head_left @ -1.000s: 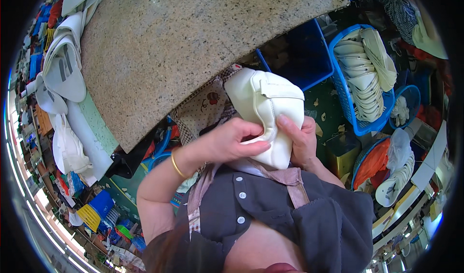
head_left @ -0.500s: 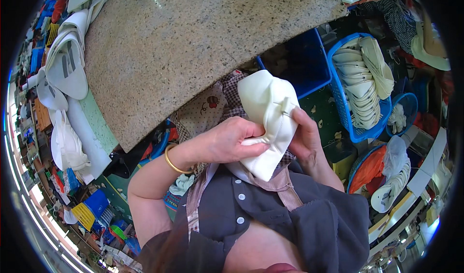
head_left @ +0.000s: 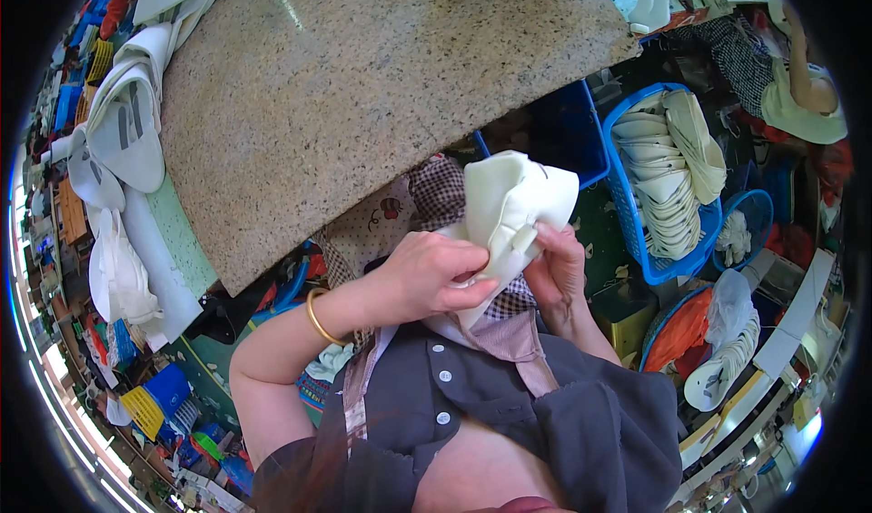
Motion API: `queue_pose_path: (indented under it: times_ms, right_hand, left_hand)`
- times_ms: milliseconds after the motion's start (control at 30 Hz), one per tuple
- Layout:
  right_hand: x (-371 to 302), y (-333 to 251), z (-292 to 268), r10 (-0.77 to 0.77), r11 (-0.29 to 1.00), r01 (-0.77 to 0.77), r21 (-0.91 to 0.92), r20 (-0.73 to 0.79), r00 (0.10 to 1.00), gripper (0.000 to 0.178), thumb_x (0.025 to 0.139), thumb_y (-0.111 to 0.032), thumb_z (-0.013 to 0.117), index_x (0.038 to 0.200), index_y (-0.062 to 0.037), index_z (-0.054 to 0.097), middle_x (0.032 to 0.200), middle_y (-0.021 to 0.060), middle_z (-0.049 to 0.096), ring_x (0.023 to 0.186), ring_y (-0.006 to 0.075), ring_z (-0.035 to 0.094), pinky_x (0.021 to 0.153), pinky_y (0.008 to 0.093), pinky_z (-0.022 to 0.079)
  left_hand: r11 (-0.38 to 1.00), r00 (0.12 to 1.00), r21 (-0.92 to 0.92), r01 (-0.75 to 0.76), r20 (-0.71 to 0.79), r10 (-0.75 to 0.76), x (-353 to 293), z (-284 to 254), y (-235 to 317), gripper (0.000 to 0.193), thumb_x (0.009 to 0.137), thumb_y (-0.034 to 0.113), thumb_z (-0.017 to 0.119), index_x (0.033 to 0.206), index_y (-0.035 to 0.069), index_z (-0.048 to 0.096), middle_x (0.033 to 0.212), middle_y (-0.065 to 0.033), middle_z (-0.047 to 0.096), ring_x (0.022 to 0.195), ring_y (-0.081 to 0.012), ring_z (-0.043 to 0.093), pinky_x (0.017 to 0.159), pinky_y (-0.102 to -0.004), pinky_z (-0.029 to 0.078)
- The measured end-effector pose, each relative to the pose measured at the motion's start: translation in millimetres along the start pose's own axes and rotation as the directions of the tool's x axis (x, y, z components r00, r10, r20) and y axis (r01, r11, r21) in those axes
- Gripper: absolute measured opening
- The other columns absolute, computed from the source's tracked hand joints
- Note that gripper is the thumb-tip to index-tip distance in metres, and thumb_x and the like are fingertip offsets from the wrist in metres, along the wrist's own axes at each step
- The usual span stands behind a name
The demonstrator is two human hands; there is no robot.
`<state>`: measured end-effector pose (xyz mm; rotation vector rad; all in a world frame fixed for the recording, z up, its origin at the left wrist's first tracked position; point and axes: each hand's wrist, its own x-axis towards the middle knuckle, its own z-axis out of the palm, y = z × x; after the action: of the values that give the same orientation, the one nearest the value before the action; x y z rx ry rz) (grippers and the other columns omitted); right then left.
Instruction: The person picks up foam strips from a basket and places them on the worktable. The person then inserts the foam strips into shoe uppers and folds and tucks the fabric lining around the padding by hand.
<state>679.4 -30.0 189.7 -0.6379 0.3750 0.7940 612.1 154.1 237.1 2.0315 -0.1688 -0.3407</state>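
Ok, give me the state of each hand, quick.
Left hand: closed on the cream piece.
Right hand: fingers pinching the same cream piece.

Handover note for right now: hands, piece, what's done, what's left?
Left hand: shut on the white piece, fingers over its lower left side.
Right hand: grip on the same piece, thumb on a small tab at its lower edge.
Piece is held up in front of the chest, off the stone table.
Blue basket at right holds a stack of similar white pieces.
Done: piece picked up. Left: it is not yet put down anywhere.
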Motion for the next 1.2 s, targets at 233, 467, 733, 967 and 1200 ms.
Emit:
queue_pose_path:
  times_ms: [233, 467, 733, 967, 1200]
  right_hand:
    - [-1.3, 17.6, 1.9, -0.009, 0.999, 0.009, -0.035, 0.024, 1.0, 0.048, 0.079, -0.005, 0.065, 0.123, -0.0001, 0.047, 0.118, 0.0098, 0.058, 0.111, 0.0214, 0.054, 0.1, 0.0373, 0.039]
    - [-6.6, 19.9, -0.1, 0.003, 0.989, 0.002, -0.148, 0.036, 0.999, 0.037, 0.075, -0.005, 0.069, 0.11, -0.0001, 0.058, 0.109, 0.0094, 0.062, 0.101, 0.0198, 0.059, 0.094, 0.0367, 0.043]
    - [12.9, -1.0, 3.6, 0.449, 0.89, -0.45, -0.072, -0.036, 0.893, 0.044, 0.086, -0.019, 0.06, 0.123, 0.0014, 0.049, 0.117, 0.0125, 0.057, 0.109, 0.0233, 0.056, 0.097, 0.0376, 0.042]
    - [19.8, 12.5, 12.6, 0.159, 0.954, -0.172, -0.246, -0.069, 0.985, 0.042, 0.079, -0.011, 0.07, 0.116, 0.0008, 0.055, 0.11, 0.0091, 0.061, 0.099, 0.0175, 0.059, 0.089, 0.0318, 0.047]
    - [8.6, 13.9, 13.4, 0.134, 0.92, -0.162, -0.356, -0.103, 0.986, 0.044, 0.08, -0.01, 0.068, 0.12, 0.0001, 0.052, 0.112, 0.0091, 0.059, 0.101, 0.0181, 0.058, 0.089, 0.0338, 0.046]
  left_hand:
    - [0.986, 0.931, 0.162, 0.029, -0.362, 0.032, 6.6, 5.6, -5.6, 0.028, 0.073, 0.026, 0.072, 0.081, 0.004, 0.057, 0.066, -0.0085, 0.049, 0.059, -0.0243, 0.054, 0.053, -0.0331, 0.042]
    - [0.992, 0.988, -0.122, 0.033, -0.148, -0.051, -3.3, 0.9, -18.4, 0.027, 0.073, 0.015, 0.071, 0.092, 0.002, 0.055, 0.07, -0.0099, 0.054, 0.063, -0.02, 0.057, 0.057, -0.0279, 0.043]
    - [0.999, 1.0, 0.051, 0.011, 0.0, -0.011, -13.0, -2.0, -11.7, 0.028, 0.073, 0.027, 0.068, 0.09, 0.007, 0.057, 0.073, -0.0171, 0.059, 0.068, -0.0338, 0.06, 0.058, -0.0397, 0.047]
    - [0.994, 0.995, -0.085, 0.07, -0.067, -0.076, -19.2, -21.7, -12.0, 0.042, 0.069, 0.026, 0.076, 0.1, 0.002, 0.061, 0.093, -0.0112, 0.057, 0.085, -0.0241, 0.058, 0.07, -0.0307, 0.046]
    - [0.983, 0.893, 0.185, 0.018, -0.445, 0.067, -22.5, 19.8, -8.3, 0.033, 0.069, 0.009, 0.074, 0.099, 0.001, 0.062, 0.091, -0.0116, 0.059, 0.076, -0.0238, 0.061, 0.063, -0.0316, 0.05]
